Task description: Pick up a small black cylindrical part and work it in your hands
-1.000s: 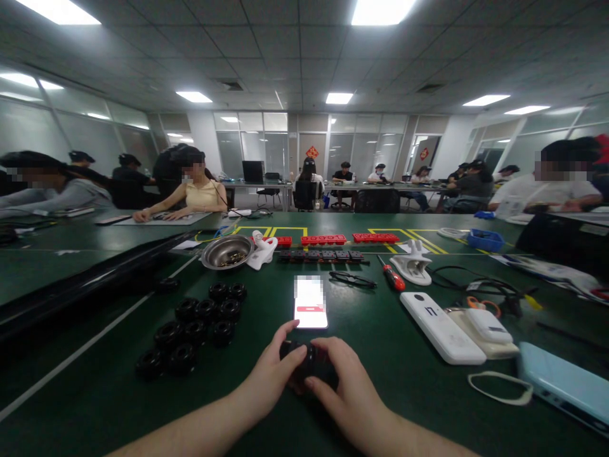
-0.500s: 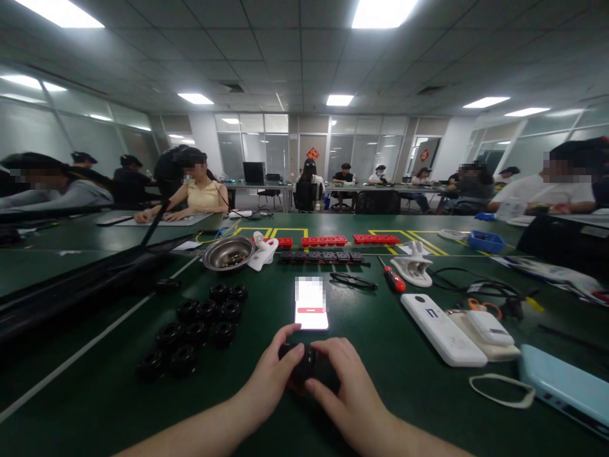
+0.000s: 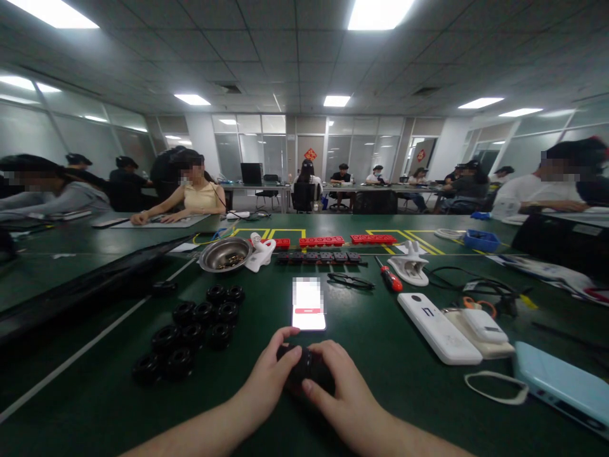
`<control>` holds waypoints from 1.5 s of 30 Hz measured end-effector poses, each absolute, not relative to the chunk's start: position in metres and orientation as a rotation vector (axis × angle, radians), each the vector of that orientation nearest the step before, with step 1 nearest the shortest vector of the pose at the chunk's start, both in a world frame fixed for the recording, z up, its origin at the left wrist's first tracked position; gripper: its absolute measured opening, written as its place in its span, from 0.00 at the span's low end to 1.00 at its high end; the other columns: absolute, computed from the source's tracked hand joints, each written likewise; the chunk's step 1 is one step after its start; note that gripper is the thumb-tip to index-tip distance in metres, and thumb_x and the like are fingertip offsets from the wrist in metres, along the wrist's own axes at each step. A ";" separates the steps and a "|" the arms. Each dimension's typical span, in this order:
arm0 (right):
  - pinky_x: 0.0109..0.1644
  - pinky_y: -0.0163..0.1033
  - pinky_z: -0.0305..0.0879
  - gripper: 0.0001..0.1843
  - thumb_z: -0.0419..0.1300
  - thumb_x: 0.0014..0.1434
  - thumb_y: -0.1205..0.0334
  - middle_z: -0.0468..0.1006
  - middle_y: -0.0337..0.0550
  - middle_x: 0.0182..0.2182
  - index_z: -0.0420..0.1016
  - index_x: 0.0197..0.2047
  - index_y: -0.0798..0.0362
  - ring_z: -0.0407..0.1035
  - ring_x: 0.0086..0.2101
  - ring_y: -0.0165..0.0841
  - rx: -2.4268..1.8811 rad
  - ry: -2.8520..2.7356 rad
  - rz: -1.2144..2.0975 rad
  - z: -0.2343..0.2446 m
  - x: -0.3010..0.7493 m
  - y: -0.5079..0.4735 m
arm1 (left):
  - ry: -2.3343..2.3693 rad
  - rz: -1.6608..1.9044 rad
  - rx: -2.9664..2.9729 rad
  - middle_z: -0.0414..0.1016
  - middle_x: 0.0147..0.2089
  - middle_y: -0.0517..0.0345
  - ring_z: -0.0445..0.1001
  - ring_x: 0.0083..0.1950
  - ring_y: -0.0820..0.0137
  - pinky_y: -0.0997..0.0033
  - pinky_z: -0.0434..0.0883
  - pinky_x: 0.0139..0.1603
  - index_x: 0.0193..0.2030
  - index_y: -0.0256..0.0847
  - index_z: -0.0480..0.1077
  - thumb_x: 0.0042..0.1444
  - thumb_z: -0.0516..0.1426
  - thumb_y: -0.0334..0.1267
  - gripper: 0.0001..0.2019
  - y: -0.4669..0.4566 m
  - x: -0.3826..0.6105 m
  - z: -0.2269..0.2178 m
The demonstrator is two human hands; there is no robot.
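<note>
On grn table (image 3: 428,400), hands (image 3: 269,374) (image 3: 347,384) hold blk part (image 3: 304,363), ppl (image 3: 342,177) seated across rm (image 3: 271,70).

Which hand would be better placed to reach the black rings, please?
Probably the left hand: the rings lie on its side, farther from the right hand. Both hands hold a black part.

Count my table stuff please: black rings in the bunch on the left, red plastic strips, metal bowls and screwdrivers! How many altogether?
Black rings in the bunch: 10
Red plastic strips: 3
Metal bowl: 1
Screwdriver: 1
Total: 15
</note>
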State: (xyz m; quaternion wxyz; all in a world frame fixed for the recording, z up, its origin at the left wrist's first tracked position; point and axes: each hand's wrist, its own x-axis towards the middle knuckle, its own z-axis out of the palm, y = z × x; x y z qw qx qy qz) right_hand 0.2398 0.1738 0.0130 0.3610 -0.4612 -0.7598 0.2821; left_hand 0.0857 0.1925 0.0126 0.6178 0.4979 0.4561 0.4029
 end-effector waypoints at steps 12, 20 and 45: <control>0.40 0.38 0.59 0.12 0.58 0.50 0.65 0.69 0.42 0.36 0.66 0.40 0.52 0.62 0.36 0.34 -1.189 -1.885 0.763 0.010 0.239 0.177 | 0.992 0.957 1.203 0.63 0.38 0.54 0.70 0.30 0.70 0.73 0.67 0.24 0.53 0.40 0.48 0.46 0.52 0.45 0.27 0.194 0.085 0.008; 0.35 0.37 0.60 0.09 0.54 0.54 0.58 0.68 0.41 0.32 0.66 0.36 0.54 0.63 0.33 0.33 -1.198 -1.857 0.821 0.009 0.239 0.177 | 1.024 0.948 1.190 0.65 0.33 0.57 0.67 0.21 0.75 0.76 0.62 0.18 0.49 0.40 0.51 0.43 0.54 0.45 0.27 0.192 0.086 0.010; 0.31 0.34 0.56 0.07 0.56 0.52 0.62 0.65 0.38 0.26 0.64 0.27 0.55 0.60 0.29 0.30 -1.282 -1.910 0.777 0.010 0.239 0.177 | 0.940 0.987 1.222 0.61 0.38 0.57 0.68 0.31 0.69 0.73 0.66 0.23 0.51 0.44 0.50 0.45 0.54 0.48 0.27 0.188 0.086 0.012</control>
